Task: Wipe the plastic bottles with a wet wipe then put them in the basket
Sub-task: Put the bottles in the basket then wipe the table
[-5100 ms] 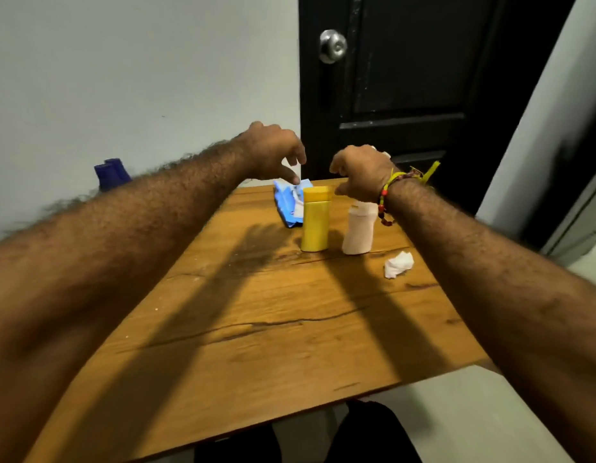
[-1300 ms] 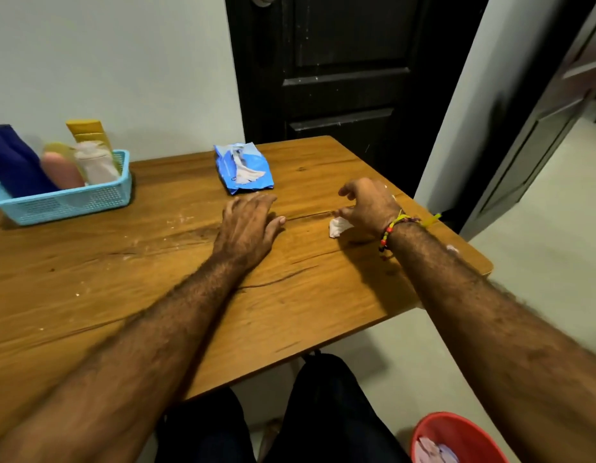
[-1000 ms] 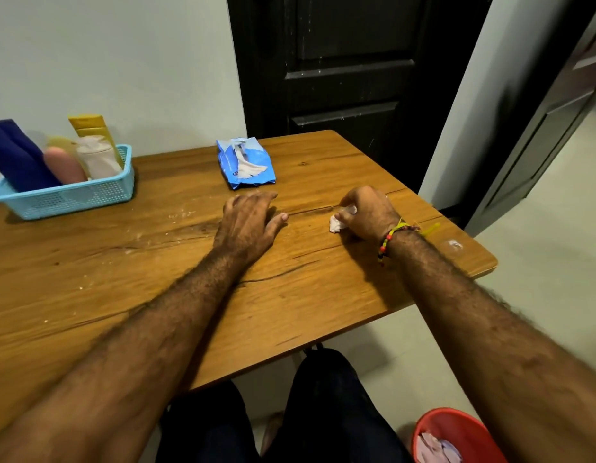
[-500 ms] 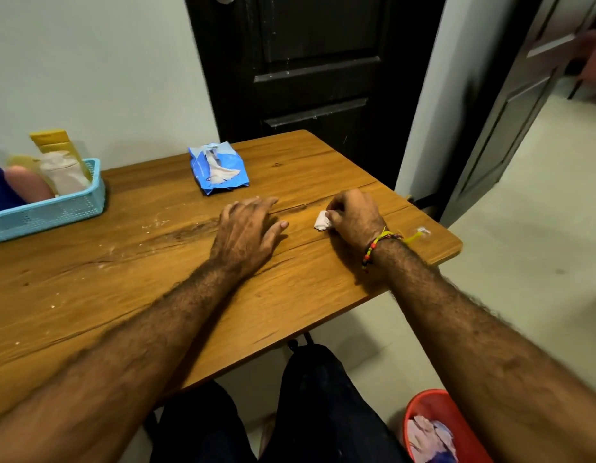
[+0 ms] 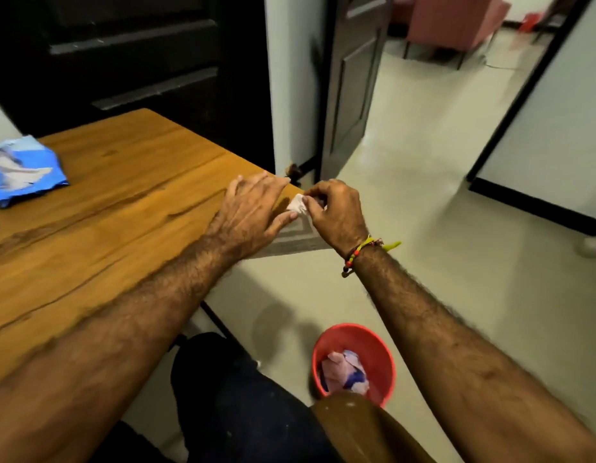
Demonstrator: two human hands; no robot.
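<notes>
My right hand (image 5: 336,213) pinches a crumpled white wet wipe (image 5: 297,205) beside the right corner of the wooden table (image 5: 123,208). My left hand (image 5: 253,215) lies flat on that corner with its fingers spread, its fingertips next to the wipe. The blue pack of wet wipes (image 5: 21,170) lies at the far left of the table. The basket and the plastic bottles are out of view.
A red bin (image 5: 355,362) with crumpled wipes inside stands on the floor below my right forearm. A black door is behind the table, and an open doorway with pale floor lies to the right. My dark trouser legs are under the table edge.
The view has swung right, so the basket and bottles left the picture. My right hand has lifted the wipe off the table toward its corner. My left hand stays flat.
</notes>
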